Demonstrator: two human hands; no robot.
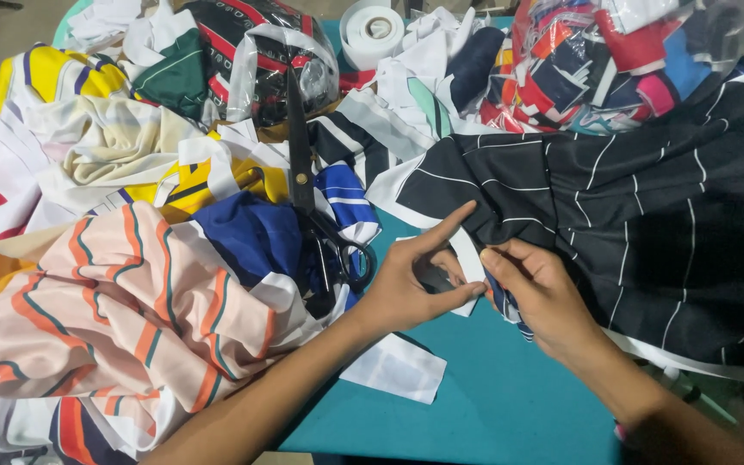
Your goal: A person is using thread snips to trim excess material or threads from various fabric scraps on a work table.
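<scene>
Black striped fabric (647, 215) is spread over the right half of the teal tabletop (492, 405), its lower-left corner pulled toward the middle of the near edge. That corner is pinched by both hands. Left hand (411, 288): thumb and middle fingers pressed together on a white strip (468, 258) at the fabric's edge, index finger extended and laid on the black cloth. Right hand (540, 297): grip closed on the same edge just beside the left, with a blue-and-white scrap caught under the fingers.

Risks, as judged:
- Edge held by fingertips only; slip is likely if the weight of the cloth hanging off the right edge is allowed to drag.
- Strip and cloth could be shifted against each other between the two pinches, so alignment would be lost.
- Scissors (307, 181) are lying on the pile just left of the left hand, handles toward the near edge, blades pointing to the far edge. They rest on loose cloth and could be tipped or snagged if the pile is disturbed.
- Peach striped fabric (122, 310) and the blue cloth (251, 232) are heaped close by; a wrong layer could be picked up with the edge.
- Loose white patch (393, 368) near the near edge could be swept off by the forearm.
- Tape roll (372, 30) at the far edge is well apart, no concern.
</scene>
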